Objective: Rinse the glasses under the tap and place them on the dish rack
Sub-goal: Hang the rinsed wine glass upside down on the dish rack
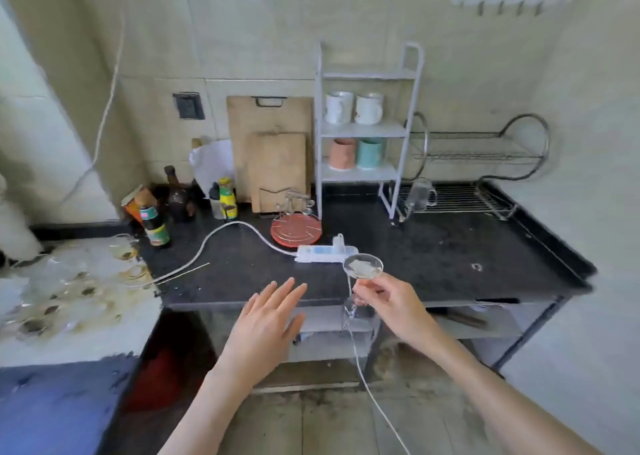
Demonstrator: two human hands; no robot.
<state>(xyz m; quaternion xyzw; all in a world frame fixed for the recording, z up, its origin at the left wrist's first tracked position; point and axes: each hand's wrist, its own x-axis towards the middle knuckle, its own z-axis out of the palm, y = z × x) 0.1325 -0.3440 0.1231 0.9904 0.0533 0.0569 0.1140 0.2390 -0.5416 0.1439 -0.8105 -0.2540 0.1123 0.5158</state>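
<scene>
- Glasses (74, 293), several stained, wait in a cluster on the pale surface at far left; the tap is out of view.
- Our left hand (266, 323) hovers over the worktop (433, 257) edge, fingers (294, 290) straight and loosely spread, holding nothing.
- Our right hand (391, 304) pinches an upside-down stemmed glass (362, 283) by its stem, foot uppermost.
- We judge this the carrying step; next we must set it on the dish rack (460, 196), far right, beside a glass mug (420, 191).
</scene>
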